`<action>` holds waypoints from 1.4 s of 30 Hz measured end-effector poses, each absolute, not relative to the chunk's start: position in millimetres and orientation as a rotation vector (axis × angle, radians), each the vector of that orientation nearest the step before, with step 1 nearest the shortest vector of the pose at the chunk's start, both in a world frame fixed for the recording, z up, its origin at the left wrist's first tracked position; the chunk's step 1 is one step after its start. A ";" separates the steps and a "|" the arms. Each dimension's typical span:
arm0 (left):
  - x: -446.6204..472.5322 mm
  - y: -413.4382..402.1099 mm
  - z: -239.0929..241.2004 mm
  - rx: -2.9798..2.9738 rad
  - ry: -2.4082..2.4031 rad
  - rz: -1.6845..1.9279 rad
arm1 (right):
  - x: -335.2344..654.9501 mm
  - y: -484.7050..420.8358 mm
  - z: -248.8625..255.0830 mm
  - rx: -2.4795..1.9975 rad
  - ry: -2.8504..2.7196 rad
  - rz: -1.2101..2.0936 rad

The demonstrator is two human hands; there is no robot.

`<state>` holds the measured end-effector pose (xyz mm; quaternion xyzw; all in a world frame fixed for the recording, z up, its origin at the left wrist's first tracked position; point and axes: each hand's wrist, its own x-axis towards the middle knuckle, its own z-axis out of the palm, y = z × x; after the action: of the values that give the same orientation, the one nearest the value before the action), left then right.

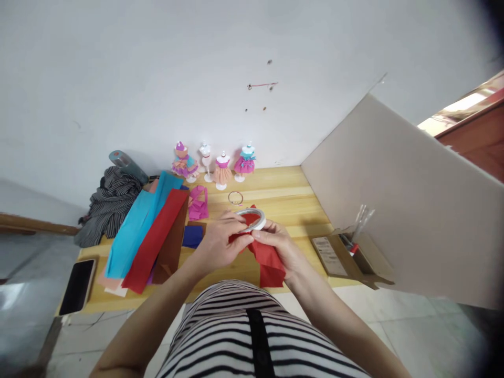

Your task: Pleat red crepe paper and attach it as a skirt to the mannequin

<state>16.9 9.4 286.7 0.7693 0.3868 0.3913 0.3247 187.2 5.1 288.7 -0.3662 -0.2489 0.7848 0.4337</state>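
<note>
Over the table (283,184), left hand (222,239) grips white tape roll (259,222), right hand (281,243) pinches red cloth (271,265) at its near rim; best keep grips close, cloth smooth.

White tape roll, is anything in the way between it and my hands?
Nothing visible stands in the way: your left hand and right hand are both at the white tape roll. Red fabric hangs below it.
</note>
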 end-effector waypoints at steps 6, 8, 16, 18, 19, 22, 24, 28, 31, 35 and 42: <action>11.2 9.8 285.4 1.870 1.084 0.973 | 194.9 2.0 291.3 -0.979 -0.735 2.035; 7.0 8.8 289.7 1.915 1.129 0.986 | 199.2 0.6 292.6 -1.095 -0.845 1.917; 7.7 4.2 300.0 2.101 1.115 0.969 | 199.0 0.1 300.8 -1.249 -1.190 1.574; 8.1 3.8 300.8 2.127 1.110 0.956 | 196.2 -1.5 303.5 -1.238 -1.281 1.480; 8.0 3.7 301.3 2.137 1.104 0.951 | 194.6 -2.9 304.6 -1.215 -1.341 1.407; 7.4 2.8 303.7 2.149 1.090 0.948 | 191.1 -8.6 306.9 -1.137 -1.514 1.168; 6.8 1.8 305.6 2.136 1.079 0.954 | 190.8 -12.0 308.3 -1.107 -1.592 1.074; 5.8 -1.4 307.8 2.134 1.076 0.981 | 195.3 -12.1 311.6 -1.109 -1.614 1.075; 5.3 -4.2 306.6 2.172 1.106 1.007 | 198.0 -8.0 312.7 -1.181 -1.555 1.152; 5.5 -6.8 303.2 2.245 1.124 0.993 | 194.2 -8.5 310.3 -1.193 -1.483 1.229; 5.9 -10.3 303.6 2.216 1.099 0.955 | 189.1 -17.7 309.3 -1.122 -1.581 1.168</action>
<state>5.9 -10.3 303.6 0.8108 0.4021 0.3494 0.2427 189.1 -17.7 309.3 -0.4486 -0.6323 0.4671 0.4252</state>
